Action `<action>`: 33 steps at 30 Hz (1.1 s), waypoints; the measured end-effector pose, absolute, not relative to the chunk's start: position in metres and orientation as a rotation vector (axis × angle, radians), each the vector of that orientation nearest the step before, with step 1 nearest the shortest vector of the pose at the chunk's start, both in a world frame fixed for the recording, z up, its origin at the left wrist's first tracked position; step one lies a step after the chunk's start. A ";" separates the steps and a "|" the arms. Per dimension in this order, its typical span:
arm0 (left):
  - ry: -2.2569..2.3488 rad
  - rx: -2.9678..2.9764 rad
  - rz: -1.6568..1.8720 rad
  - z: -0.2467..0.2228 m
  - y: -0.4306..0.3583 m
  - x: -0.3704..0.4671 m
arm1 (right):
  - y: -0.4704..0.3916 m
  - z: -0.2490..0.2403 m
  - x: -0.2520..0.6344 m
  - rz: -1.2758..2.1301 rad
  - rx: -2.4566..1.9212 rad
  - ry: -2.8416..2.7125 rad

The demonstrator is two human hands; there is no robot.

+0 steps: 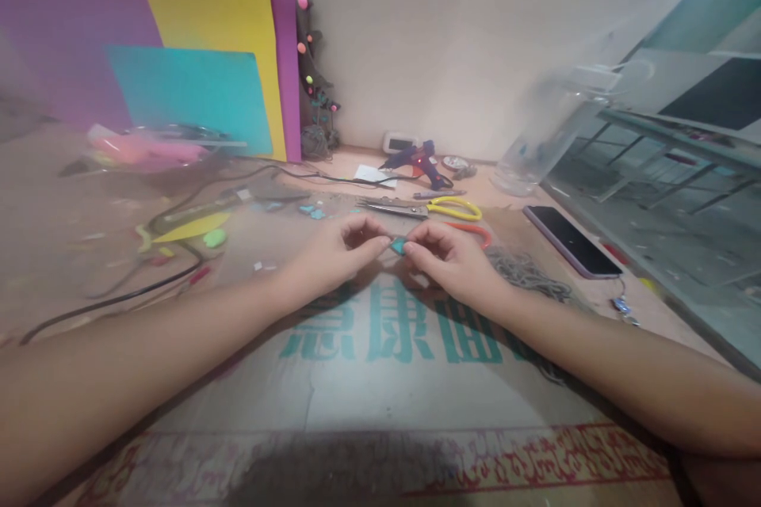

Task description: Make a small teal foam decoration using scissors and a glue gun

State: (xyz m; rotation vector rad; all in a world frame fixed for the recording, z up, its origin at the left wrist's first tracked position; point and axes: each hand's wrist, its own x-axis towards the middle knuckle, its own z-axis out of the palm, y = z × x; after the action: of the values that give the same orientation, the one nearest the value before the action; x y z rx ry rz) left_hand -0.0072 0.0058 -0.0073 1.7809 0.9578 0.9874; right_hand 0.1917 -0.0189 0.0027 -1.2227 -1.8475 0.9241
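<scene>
Between the fingertips of both hands is a small teal piece (pixel 398 245), too small to make out exactly. My left hand (pixel 350 247) pinches its left side with thumb and forefinger. On the other side, my right hand (pixel 443 253) pinches it the same way. Just beyond the hands lie yellow-handled scissors (pixel 455 208) with closed blades pointing left. An orange-red handle (pixel 476 233) shows partly behind my right hand. Grey cord (pixel 529 273) lies in a tangled heap beside my right wrist. Several small teal cutouts (pixel 312 211) lie beyond my left hand.
A purple-and-orange glue gun (pixel 416 162) sits near the wall, its black cable (pixel 178 273) running left. A phone (pixel 571 242) lies near the right edge, a clear plastic jug (pixel 535 135) behind it. Purple, yellow and teal sheets (pixel 196 99) lean at back left. Printed sheeting (pixel 369 400) covers the front.
</scene>
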 end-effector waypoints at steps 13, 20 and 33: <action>1.008 1.903 0.871 -0.007 0.003 -0.010 | -0.016 0.001 0.193 0.814 -1.226 -1.835; 0.938 1.847 0.871 -0.014 0.006 -0.009 | -0.016 0.001 0.193 0.790 -1.235 -1.843; 0.911 1.799 0.779 -0.016 0.007 -0.008 | -0.018 0.001 0.192 0.801 -1.224 -1.872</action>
State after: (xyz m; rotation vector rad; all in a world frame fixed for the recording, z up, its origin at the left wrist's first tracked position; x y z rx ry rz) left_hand -0.0077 0.0074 -0.0160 1.7990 0.9108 0.7792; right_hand 0.1918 -0.0180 0.0009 -1.2235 -1.8719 0.8012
